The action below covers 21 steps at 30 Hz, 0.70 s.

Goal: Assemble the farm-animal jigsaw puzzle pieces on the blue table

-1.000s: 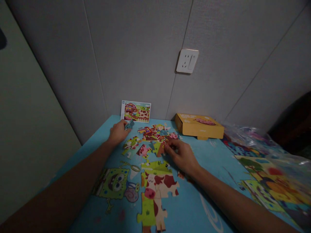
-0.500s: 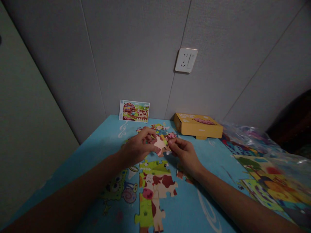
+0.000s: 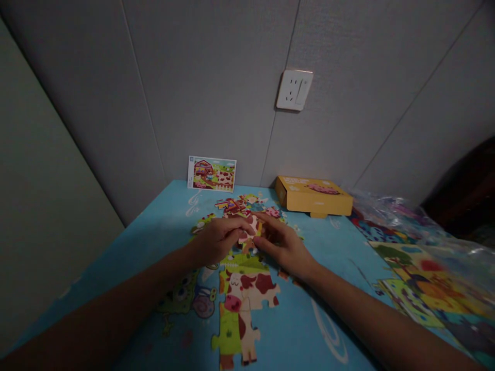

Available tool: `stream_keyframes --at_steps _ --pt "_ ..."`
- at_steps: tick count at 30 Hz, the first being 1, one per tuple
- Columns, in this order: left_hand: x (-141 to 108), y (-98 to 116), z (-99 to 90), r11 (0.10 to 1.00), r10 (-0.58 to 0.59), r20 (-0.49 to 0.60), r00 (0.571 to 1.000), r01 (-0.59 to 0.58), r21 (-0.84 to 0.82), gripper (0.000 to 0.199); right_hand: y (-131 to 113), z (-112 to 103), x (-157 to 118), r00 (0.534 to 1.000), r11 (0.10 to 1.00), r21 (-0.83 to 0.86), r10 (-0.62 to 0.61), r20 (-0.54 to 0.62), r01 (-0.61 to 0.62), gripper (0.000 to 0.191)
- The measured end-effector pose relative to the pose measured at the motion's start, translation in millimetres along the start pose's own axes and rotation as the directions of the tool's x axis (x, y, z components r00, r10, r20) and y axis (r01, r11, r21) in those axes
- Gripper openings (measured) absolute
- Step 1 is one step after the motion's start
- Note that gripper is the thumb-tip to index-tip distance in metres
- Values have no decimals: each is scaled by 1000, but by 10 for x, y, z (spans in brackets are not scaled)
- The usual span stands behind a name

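- Where the blue table cover (image 3: 143,232) spreads at the left, we see a picture card (image 3: 212,174) with a barn scene, standing near the back edge and leaning against the wall (image 3: 216,77).
- Next comes our left hand (image 3: 216,239), thumb and forefinger closed in a pinch on the left side of the held puzzle section (image 3: 253,222).
- That held puzzle section, brown patches on a pale ground, sits between our two hands, at the far end of the joined cow pieces (image 3: 249,286) and just in front of the loose pieces (image 3: 233,206). We cannot tell whether it is one piece or several, nor whether its underside meets the cover.
- We judge it light and fairly stiff, like thick card, and not slippery. Its knobs and any seams would be the weak spots: knobs may bend or fray, and a seam may open if only one side is lifted. We would take hold along the broad outer edges, one side per hand, keeping it flat and the knobs free.
- Our right hand (image 3: 284,242) faces the left, thumb and forefinger pinching the section's right side; the fingers hide part of the contact.
- Farther right, we find a socket plate (image 3: 294,90) on the wall and, below it, a yellow box (image 3: 315,198) lying flat.
- At the far right lie printed sheets (image 3: 433,281), with clear plastic (image 3: 390,204) crumpled over part of them.
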<state>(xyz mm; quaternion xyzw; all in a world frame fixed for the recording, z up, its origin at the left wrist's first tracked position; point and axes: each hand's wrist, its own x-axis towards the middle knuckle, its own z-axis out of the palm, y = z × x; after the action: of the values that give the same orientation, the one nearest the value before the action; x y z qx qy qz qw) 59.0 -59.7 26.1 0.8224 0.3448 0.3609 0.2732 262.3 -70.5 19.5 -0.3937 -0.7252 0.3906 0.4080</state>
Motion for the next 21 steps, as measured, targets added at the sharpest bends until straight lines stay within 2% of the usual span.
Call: stream_keyframes --at_steps 3,6,8,10,13,18,19,21 --pt "-13 6 1 992 -46 28 999 49 -115 42 -3 -16 -7 999 984 -174 -30 -28 24 41" --pt "-14 9 14 960 -50 60 997 64 -273 62 14 -10 2 995 994 -110 -17 -100 6 26" --pt "-3 -1 30 945 -52 49 997 65 -320 59 31 -1 4 991 999 -38 -2 -130 -3 21" --pt "15 -18 41 936 -88 10 996 86 -341 46 43 8 -3 990 1000 -16 18 -140 -20 20" --pt "37 -33 30 934 -140 -15 990 127 -335 37 38 15 -24 986 996 -70 34 -166 -46 22" --pt "56 -12 -64 920 -286 -22 958 268 -287 38 12 -12 -34 983 984 -172 15 -184 -47 19" --pt "67 -21 -91 917 -315 -43 948 292 -273 39 16 -24 -29 981 981 -190 12 -191 -49 18" --pt "96 -74 -158 928 -345 -158 925 311 -205 39 39 -49 -16 978 978 -202 8 -209 -52 16"
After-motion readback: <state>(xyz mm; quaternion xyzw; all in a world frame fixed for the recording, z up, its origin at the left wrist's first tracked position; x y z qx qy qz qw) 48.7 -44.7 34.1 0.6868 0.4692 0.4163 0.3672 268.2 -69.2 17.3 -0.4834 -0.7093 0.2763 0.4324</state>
